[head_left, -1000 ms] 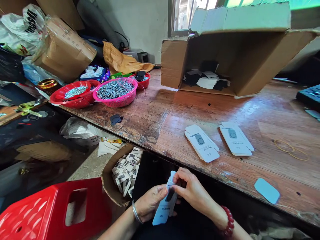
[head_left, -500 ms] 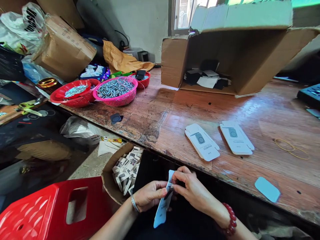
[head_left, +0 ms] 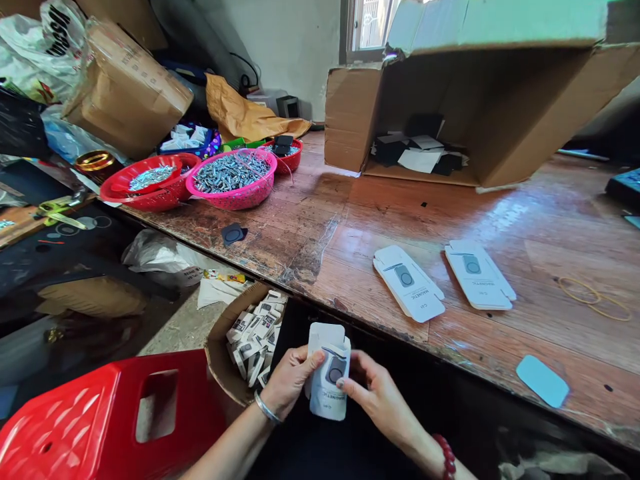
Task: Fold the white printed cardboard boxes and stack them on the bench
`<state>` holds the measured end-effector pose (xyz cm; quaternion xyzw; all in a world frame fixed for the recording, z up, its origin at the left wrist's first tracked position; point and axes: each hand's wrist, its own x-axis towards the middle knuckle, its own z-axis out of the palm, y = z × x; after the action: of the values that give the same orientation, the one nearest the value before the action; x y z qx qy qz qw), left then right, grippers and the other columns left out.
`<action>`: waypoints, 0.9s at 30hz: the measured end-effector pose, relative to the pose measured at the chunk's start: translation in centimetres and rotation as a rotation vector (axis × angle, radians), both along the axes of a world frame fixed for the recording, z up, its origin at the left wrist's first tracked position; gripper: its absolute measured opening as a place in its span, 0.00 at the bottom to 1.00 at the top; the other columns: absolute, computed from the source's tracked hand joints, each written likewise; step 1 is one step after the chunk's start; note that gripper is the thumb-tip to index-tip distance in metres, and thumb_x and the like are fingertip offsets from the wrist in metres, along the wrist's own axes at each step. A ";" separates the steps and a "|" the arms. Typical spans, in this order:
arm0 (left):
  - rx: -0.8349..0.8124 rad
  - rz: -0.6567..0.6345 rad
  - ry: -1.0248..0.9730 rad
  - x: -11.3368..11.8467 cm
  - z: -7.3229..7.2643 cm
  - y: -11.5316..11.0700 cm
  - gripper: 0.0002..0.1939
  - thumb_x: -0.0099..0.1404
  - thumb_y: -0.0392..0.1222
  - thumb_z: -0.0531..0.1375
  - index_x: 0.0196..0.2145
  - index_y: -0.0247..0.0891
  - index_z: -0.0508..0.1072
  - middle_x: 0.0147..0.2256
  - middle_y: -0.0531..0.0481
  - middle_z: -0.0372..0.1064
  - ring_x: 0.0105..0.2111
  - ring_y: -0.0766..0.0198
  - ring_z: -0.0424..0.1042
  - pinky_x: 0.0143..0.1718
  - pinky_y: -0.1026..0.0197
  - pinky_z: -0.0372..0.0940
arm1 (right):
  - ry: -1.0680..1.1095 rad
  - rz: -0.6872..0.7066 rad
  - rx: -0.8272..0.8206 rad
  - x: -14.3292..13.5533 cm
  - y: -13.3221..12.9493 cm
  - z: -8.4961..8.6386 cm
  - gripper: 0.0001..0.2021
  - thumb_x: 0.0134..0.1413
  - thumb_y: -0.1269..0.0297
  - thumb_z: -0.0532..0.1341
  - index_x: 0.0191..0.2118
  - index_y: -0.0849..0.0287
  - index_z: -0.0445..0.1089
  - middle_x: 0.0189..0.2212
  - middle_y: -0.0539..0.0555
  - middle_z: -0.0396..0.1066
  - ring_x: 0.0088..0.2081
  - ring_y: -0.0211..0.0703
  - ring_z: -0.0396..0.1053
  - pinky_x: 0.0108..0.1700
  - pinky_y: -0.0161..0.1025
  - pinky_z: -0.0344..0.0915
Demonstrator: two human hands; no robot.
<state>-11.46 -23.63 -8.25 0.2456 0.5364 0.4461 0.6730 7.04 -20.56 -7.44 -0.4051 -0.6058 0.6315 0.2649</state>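
My half-curled hands [head_left: 333, 383] pinch a flat white printed card box [head_left: 327, 393], now turned face-up, no longer edge-on.

Around the wrist of the left hand [head_left: 290, 383] sits a narrow, rigid silver-coloured metal bangle [head_left: 267, 408], smooth-looking and catching the light. The wrist of the right hand [head_left: 377, 393] wears a bracelet of round, glossy dark red beads [head_left: 445, 457], set closely side by side in a single row. Both hands are ungloved and both forearms are bare as far as they show. Plain black clothing [head_left: 310, 447] covers the lap between the forearms; its fabric and cut are too dark to tell.
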 end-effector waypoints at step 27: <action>0.232 -0.037 0.070 2.3 -2.2 -2.7 0.26 0.55 0.47 0.70 0.49 0.38 0.69 0.35 0.50 0.74 0.36 0.64 0.73 0.40 0.64 0.65 | 0.014 -0.236 0.084 2.7 -1.2 -2.6 0.12 0.59 0.53 0.61 0.36 0.57 0.76 0.31 0.53 0.75 0.33 0.42 0.71 0.35 0.33 0.69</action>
<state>-9.19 -26.37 -10.49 0.3468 0.4997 0.4840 0.6292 9.77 -21.76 -10.02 -0.4578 -0.5782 0.5726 0.3582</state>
